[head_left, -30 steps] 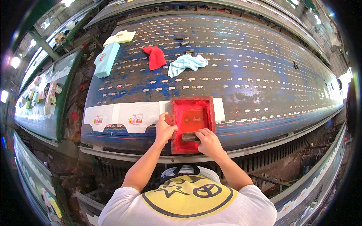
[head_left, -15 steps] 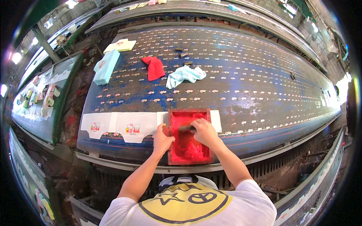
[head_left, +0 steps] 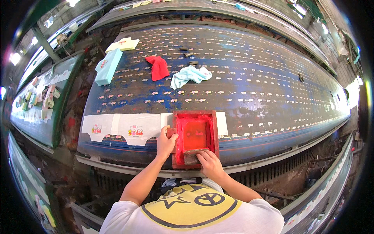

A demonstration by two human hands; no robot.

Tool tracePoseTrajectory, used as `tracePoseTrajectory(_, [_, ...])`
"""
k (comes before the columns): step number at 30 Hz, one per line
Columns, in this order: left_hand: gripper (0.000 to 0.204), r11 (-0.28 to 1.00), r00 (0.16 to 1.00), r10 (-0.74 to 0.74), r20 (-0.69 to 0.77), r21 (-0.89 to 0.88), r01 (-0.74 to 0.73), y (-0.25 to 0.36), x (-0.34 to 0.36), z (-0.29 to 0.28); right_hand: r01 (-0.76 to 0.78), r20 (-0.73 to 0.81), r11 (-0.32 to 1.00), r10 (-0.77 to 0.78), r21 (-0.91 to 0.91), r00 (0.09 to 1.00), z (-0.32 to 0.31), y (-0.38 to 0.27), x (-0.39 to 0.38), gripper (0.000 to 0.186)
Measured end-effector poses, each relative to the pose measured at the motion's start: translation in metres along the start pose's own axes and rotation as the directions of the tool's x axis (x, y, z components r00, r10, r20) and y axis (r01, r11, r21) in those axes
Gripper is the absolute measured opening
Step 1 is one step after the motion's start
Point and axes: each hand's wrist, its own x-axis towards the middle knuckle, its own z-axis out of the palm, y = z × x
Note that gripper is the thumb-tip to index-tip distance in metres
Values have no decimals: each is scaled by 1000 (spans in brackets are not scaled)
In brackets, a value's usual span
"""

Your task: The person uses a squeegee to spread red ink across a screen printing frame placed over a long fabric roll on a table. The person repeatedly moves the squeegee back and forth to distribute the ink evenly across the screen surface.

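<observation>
A screen printing frame with red ink inside lies over a white fabric piece at the near edge of the long table. My left hand is closed around the small handle block on the frame's left side. Low in the frame, my right hand grips a dark squeegee, which rests on the mesh near the frame's front end. The red mesh above it shows a small faint pattern. To the left lie two white fabric pieces printed with small cartoon figures.
Further back on the printing table are a light blue cloth, a red cloth, a light blue fabric stack and a pale yellow stack. Several dark small blocks lie near them. Another table stands left.
My right hand has drawn the squeegee from the frame's upper part down to its near end. The red ink heap there is no longer visible. My left hand stays on the frame's handle block.
</observation>
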Motion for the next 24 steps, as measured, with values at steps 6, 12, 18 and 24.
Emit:
tracePoseTrajectory(6, [52, 1000, 1000, -12, -15, -19, 12, 4, -1, -2, -60, 36, 997, 58, 47, 998, -5, 5, 17, 40])
tracePoseTrajectory(12, [53, 999, 999, 31, -27, -27, -32, 0, 0, 1, -55, 3, 996, 55, 67, 999, -5, 13, 29, 34])
tracePoseTrajectory(18, [50, 999, 998, 37, -50, 20, -36, -4, 1, 2, -15, -93, 998, 20, 53, 995, -14, 44, 88, 29])
tracePoseTrajectory(24, [42, 996, 997, -65, -31, -69, 63, 10, -2, -2, -5, -110, 999, 10, 50, 994, 30, 84, 149, 25])
